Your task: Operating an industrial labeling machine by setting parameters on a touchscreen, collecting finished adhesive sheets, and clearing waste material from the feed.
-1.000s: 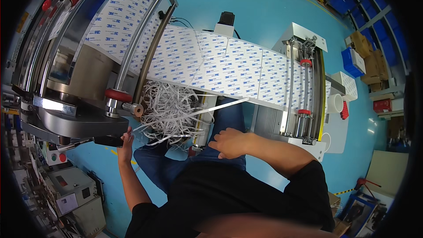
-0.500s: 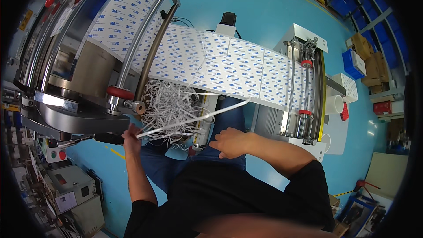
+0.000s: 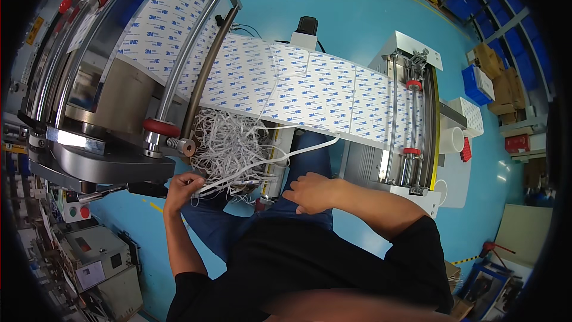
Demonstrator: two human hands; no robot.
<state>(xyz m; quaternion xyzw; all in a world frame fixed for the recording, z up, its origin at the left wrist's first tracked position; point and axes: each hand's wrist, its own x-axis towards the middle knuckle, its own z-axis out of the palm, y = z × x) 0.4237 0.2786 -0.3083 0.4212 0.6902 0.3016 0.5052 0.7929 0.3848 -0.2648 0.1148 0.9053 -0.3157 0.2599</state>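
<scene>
A long, narrow white strip (image 3: 271, 161) runs from the near edge of the printed white sheet down to my left hand (image 3: 183, 192). The thumb and fingertips of that hand are pinched together at the strip's end, beside the roller machine's base. Below the sheet, a heap of shredded white strips (image 3: 229, 146) fills the space over my legs. My right hand (image 3: 311, 192) lies loosely bent at my thigh with nothing in it, its thumb apart from the fingers. Blue-printed white sheet material (image 3: 298, 92) stretches between the two roller units.
On the left stands the large roller machine (image 3: 113, 161) with metal bars and red collars. The right roller unit (image 3: 411, 125) has a yellow edge; a white cup (image 3: 451, 140) stands beyond it. Green and red buttons (image 3: 79, 211) sit below the left machine. Shelves with blue bins (image 3: 500, 30) line the far right.
My left hand has shifted slightly to the right and its fingers have drawn together. The strip, nearly straight before, now sags in a curve. My right hand has stayed in place.
</scene>
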